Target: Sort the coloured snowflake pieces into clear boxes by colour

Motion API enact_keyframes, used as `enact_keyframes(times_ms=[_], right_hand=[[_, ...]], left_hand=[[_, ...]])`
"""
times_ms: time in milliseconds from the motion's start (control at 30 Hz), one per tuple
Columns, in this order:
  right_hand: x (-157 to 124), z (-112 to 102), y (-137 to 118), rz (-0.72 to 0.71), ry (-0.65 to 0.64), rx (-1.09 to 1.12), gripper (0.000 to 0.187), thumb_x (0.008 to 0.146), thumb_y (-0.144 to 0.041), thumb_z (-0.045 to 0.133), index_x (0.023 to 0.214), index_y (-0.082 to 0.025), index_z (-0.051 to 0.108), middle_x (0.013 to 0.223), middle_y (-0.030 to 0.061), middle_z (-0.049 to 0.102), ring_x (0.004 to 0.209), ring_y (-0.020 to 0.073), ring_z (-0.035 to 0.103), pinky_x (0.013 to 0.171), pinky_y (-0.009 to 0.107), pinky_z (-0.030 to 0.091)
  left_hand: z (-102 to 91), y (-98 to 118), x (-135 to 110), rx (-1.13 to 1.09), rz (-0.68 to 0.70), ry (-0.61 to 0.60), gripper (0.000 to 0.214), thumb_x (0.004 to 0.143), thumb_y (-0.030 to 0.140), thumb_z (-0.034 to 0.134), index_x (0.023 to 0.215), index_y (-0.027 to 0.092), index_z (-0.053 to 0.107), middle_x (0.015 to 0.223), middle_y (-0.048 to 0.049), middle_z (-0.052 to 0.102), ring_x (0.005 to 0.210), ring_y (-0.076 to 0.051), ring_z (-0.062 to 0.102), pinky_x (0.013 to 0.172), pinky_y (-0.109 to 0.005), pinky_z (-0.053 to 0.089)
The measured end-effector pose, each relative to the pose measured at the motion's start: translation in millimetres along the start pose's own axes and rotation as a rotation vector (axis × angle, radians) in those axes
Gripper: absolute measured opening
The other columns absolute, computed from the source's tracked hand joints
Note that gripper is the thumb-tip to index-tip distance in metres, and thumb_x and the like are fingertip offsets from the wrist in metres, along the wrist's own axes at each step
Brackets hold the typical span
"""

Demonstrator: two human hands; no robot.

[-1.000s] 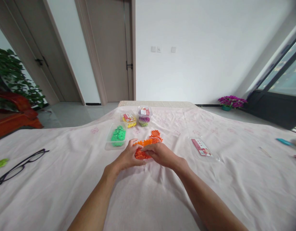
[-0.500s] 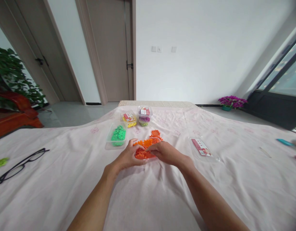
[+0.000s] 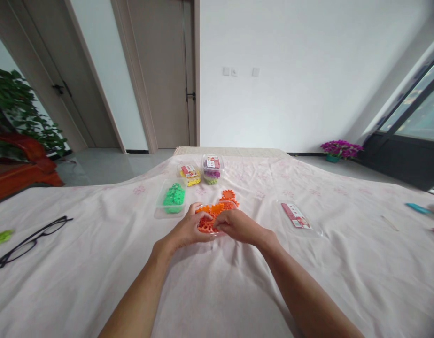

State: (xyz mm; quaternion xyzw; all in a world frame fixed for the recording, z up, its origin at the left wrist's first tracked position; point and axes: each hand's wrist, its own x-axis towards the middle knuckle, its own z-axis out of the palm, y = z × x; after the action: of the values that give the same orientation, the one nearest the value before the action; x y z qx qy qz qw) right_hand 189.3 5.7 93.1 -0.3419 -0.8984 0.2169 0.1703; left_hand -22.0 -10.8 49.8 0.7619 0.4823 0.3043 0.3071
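A clear box of orange snowflake pieces (image 3: 213,212) lies on the pink cloth in front of me. My left hand (image 3: 184,231) cups the box's left side, thumb curled along its near edge. Over the near right part of the pile rests my right hand (image 3: 239,226), its fingers bent down onto the orange pieces. A few loose orange pieces (image 3: 228,195) lie just behind the box.
An open box of green pieces (image 3: 172,197) sits to the left; behind it stand lidded boxes of yellow pieces (image 3: 189,174) and purple pieces (image 3: 212,170). A clear lid with a red label (image 3: 297,216) lies to the right. Black glasses (image 3: 30,240) lie far left.
My right hand slid slightly forward and back over the orange pile, its fingers curling down onto the pieces. My left hand stayed at the box.
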Motion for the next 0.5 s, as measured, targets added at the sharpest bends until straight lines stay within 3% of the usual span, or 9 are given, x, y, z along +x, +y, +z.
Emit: enact_keyframes(times_ms=[133, 333, 433, 500], right_hand=[[2.2, -2.5, 8.1, 0.027, 0.063, 0.128, 0.028, 0.082, -0.010, 0.054, 0.092, -0.022, 0.077, 0.088, 0.0002, 0.076, 0.076, 0.0142, 0.066, 0.071, 0.024, 0.046], [-0.2, -11.7, 71.4, 0.294, 0.568, 0.167, 0.025, 0.086, -0.021, 0.054, 0.099, -0.024, 0.075, 0.099, 0.0023, 0.076, 0.090, 0.0198, 0.069, 0.083, 0.033, 0.053], [-6.2, -2.5, 105.5, 0.434, 0.612, 0.010, 0.030, 0.083, -0.018, 0.054, 0.107, -0.022, 0.073, 0.106, 0.0060, 0.074, 0.093, 0.0221, 0.068, 0.087, 0.038, 0.052], [-7.9, 9.2, 117.7, 0.427, 0.581, -0.067, 0.036, 0.083, -0.021, 0.058, 0.118, -0.020, 0.068, 0.115, 0.0086, 0.071, 0.102, 0.0243, 0.066, 0.092, 0.040, 0.051]], left_hand=[[0.8, -1.2, 0.0, -0.012, -0.025, -0.018, 0.051, 0.065, 0.053, 0.079, 0.107, 0.028, 0.067, 0.148, -0.0065, 0.026, 0.137, -0.031, 0.041, 0.114, -0.044, 0.037], [-13.0, -6.7, 0.0, 0.043, -0.024, -0.046, 0.049, 0.063, 0.048, 0.080, 0.105, 0.026, 0.067, 0.144, -0.0070, 0.031, 0.141, -0.031, 0.032, 0.115, -0.042, 0.034], [-24.6, -13.3, -0.6, 0.065, -0.046, -0.082, 0.057, 0.061, 0.040, 0.081, 0.113, 0.025, 0.065, 0.145, -0.0082, 0.031, 0.143, -0.033, 0.029, 0.113, -0.042, 0.036], [-29.5, -16.5, -1.0, 0.084, -0.057, -0.089, 0.059, 0.060, 0.037, 0.081, 0.115, 0.025, 0.063, 0.147, -0.0086, 0.029, 0.143, -0.033, 0.028, 0.115, -0.042, 0.034]])
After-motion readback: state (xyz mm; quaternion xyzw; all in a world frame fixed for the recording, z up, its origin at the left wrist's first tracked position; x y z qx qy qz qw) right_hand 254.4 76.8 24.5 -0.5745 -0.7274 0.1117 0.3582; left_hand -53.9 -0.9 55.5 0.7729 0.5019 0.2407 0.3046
